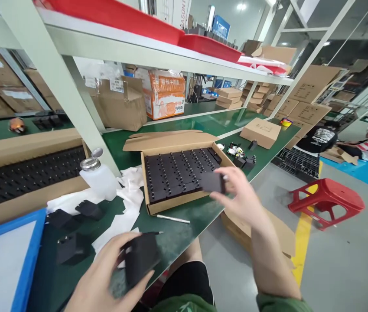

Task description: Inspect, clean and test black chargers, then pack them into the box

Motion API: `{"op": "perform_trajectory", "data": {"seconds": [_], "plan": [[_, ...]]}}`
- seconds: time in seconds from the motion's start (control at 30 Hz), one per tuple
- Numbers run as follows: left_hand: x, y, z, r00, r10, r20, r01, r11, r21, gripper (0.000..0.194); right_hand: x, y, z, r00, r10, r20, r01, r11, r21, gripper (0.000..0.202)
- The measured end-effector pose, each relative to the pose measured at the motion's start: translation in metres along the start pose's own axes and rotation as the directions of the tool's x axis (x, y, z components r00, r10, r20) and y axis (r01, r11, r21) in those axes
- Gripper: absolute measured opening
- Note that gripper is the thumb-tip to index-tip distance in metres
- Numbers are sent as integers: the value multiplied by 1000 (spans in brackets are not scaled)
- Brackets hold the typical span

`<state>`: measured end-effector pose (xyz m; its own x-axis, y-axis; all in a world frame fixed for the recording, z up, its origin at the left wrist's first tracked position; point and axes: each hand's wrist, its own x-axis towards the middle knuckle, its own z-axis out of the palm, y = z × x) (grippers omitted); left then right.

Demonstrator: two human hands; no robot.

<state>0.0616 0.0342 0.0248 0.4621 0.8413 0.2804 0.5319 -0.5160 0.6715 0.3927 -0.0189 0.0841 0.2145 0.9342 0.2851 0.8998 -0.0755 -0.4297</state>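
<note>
My left hand [105, 277] grips a black block [142, 259] with small metal prongs, low over the green bench. A second black block [212, 182] is between the fingers and thumb of my right hand [240, 195], at the right front corner of an open cardboard box [170, 206]. Rows of black pieces [180, 173] with small studs fill that box. Several loose black blocks [73, 248] lie on the bench at the left, beside crumpled white tissue [128, 203]. A thin silver rod [173, 219] rests in front of the box.
A white dispenser bottle [99, 180] stands by the shelf post. At left are a blue-edged tray [30, 260] and another filled box [40, 197]. Small parts [236, 150] lie right of the open box. A red stool [330, 199] and two seated people are at the right.
</note>
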Motion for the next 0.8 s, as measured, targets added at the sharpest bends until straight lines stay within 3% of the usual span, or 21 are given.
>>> {"op": "perform_trajectory", "data": {"seconds": [0.07, 0.17, 0.27, 0.37, 0.43, 0.53, 0.67, 0.8], "plan": [[48, 35, 15, 985, 123, 123, -112, 989, -94, 45, 34, 57, -25, 999, 39, -12, -40, 995, -95, 47], [126, 84, 56, 916, 254, 309, -203, 961, -189, 51, 87, 118, -35, 991, 26, 135, 6, 973, -231, 38], [194, 119, 113, 882, 295, 367, -250, 954, -166, 52, 127, 144, -22, 968, 23, 252, 63, 942, -330, 33], [240, 136, 166, 847, 265, 461, -246, 964, -100, 40, 144, 156, -10, 970, 9, 241, 86, 920, -382, 35], [256, 140, 192, 833, 225, 505, -236, 971, -44, 35, 140, 164, -10, 981, -28, 194, 102, 918, -383, 39], [265, 144, 215, 833, 169, 526, -226, 973, 45, 37, 115, 177, -22, 990, -103, 98, 130, 931, -342, 47], [266, 155, 229, 847, 76, 527, -205, 960, 190, 38, 77, 187, -38, 985, -175, -6, 167, 951, -261, 50], [263, 166, 240, 838, -3, 545, -199, 929, 312, 40, 52, 190, -35, 969, -242, -39, 229, 952, -203, 43]]}}
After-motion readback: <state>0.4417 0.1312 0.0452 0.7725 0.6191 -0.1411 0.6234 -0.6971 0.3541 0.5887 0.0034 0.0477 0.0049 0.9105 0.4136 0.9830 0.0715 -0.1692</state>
